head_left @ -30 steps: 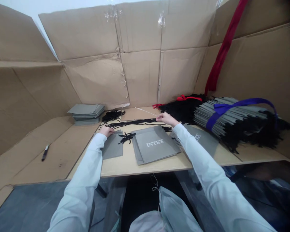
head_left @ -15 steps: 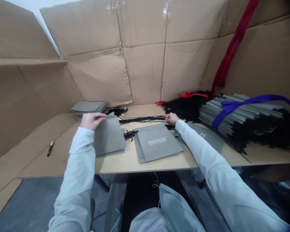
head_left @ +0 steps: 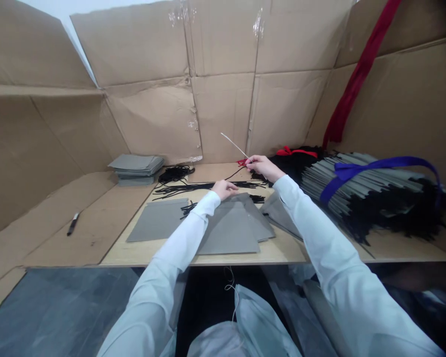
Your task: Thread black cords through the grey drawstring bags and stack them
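Observation:
My left hand [head_left: 225, 189] is closed at the top edge of a plain grey fabric pouch [head_left: 228, 235], which lies over other grey pouches in the middle of the table. My right hand [head_left: 260, 167] is raised just to its right, pinching a thin, pale needle-like rod [head_left: 233, 144] that points up and left. A black cord [head_left: 235, 173] runs from below the right fingers down toward the left hand. Behind the left hand, loose black cords [head_left: 186, 187] lie across the table. Another grey pouch [head_left: 154, 220] rests flat at the left.
A stack of grey pouches [head_left: 136, 166] and a coil of black cord [head_left: 176, 173] stand at the back left. A marker [head_left: 73, 224] lies on cardboard. At right is a bundle of grey pouches [head_left: 321, 176] tied with blue ribbon [head_left: 386, 163]. Cardboard walls [head_left: 223, 114] enclose the table.
My left hand has moved right, bringing a grey pouch over the printed INTEX one. My right hand has lifted from the cords and now holds the thin rod up.

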### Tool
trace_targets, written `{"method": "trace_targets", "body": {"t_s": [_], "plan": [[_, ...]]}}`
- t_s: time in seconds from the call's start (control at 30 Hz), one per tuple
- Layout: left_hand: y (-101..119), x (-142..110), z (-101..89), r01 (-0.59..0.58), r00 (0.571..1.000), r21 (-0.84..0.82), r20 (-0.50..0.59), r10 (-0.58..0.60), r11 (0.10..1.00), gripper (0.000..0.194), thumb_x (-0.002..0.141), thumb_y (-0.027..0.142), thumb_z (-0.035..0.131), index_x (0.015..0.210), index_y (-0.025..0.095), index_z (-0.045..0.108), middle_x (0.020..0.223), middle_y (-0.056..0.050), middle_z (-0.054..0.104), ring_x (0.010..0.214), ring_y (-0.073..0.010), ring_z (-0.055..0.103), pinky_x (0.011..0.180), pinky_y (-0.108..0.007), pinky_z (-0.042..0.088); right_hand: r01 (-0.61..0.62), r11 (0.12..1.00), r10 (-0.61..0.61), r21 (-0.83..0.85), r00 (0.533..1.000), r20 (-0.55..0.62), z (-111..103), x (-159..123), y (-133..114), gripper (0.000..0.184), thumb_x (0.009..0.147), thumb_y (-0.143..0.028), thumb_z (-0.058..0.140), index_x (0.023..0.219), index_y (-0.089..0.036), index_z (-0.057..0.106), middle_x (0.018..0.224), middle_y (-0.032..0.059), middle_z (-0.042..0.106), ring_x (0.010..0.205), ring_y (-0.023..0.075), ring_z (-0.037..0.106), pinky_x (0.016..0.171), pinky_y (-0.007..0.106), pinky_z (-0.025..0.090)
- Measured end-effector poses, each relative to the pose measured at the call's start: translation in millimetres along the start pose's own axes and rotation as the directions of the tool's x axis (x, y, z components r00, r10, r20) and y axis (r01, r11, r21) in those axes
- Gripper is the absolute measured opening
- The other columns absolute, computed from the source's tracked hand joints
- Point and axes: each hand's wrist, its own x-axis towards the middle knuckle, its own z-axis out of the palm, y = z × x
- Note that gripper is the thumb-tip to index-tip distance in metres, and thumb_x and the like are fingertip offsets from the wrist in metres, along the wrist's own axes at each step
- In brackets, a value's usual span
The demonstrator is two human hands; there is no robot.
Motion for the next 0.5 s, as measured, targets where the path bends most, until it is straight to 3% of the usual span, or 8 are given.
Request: {"method": "trace_targets", "body": {"t_s": [0.07,0.13,0.2,0.27,0.37,0.5], "plan": [[3.5,6.4,6.0,0.128,0.99,-0.391,0.099,-0.097,0.912,0.037,0.064,0.04,0.055,0.085,0.01,0.059,0.091,-0.012,0.06,0.074,-0.0141,0.054,0.066,-0.023,0.042,0.006,1.0,-0.006,0.017,0.999,0.038,-0.2,-7.9,-7.3,0.01,0.066,-0.015,0.05,0.076,-0.012,0.052,0.057,-0.0008,0.052,0.045,0.0031,0.037,0.043,0.015,0.027],[8.8,12.2,5.9,0.241,0.97,-0.691,0.202,-0.137,0.681,0.047,0.067,0.051,0.045,0.089,0.01,0.054,0.1,-0.015,0.055,0.077,-0.0157,0.055,0.059,-0.023,0.044,0.013,1.0,-0.016,0.028,0.996,0.085,0.0,-15.5,-10.6,0.012,0.066,-0.019,0.051,0.077,-0.013,0.052,0.06,-0.0002,0.054,0.045,0.0032,0.037,0.042,0.015,0.025],[9.9,18.8,-0.2,0.222,0.972,-0.853,0.153,-0.18,0.472,0.046,0.069,0.051,0.043,0.09,0.01,0.051,0.101,-0.016,0.053,0.081,-0.0165,0.056,0.051,-0.02,0.044,0.02,0.999,-0.023,0.026,0.994,0.107,-1.6,-23.1,-11.5,0.015,0.066,-0.022,0.051,0.079,-0.014,0.052,0.062,0.0003,0.055,0.046,0.0036,0.038,0.042,0.015,0.025],[3.8,25.0,-12.7,0.086,0.959,-0.94,-0.011,-0.282,0.33,0.035,0.075,0.042,0.041,0.089,0.011,0.049,0.096,-0.014,0.054,0.079,-0.0136,0.056,0.045,-0.014,0.042,0.02,1.0,-0.021,0.01,0.995,0.098,-7.2,-30.9,-10.5,0.016,0.065,-0.024,0.052,0.078,-0.014,0.053,0.062,0.0007,0.056,0.048,0.0041,0.039,0.043,0.015,0.027],[-16.5,28.6,-42.0,-0.109,0.866,-0.974,-0.191,-0.462,0.197,0.022,0.082,0.022,0.032,0.09,0.011,0.049,0.082,-0.009,0.055,0.068,-0.0067,0.055,0.039,-0.007,0.039,0.0,0.999,0.002,-0.034,0.999,0.04,-24.3,-41.6,-3.5,0.016,0.063,-0.023,0.053,0.076,-0.013,0.053,0.06,0.0011,0.056,0.049,0.0053,0.042,0.046,0.016,0.03],[-47.7,19.7,-86.5,-0.218,0.751,-0.971,-0.23,-0.619,0.096,0.028,0.083,0.01,0.022,0.099,0.012,0.046,0.073,-0.006,0.054,0.056,-0.0042,0.052,0.038,-0.006,0.043,-0.064,0.989,0.049,-0.136,0.992,-0.113,-54.7,-49.6,19.3,0.015,0.062,-0.021,0.052,0.074,-0.012,0.055,0.057,0.0017,0.057,0.052,0.0075,0.047,0.052,0.019,0.036]]}}
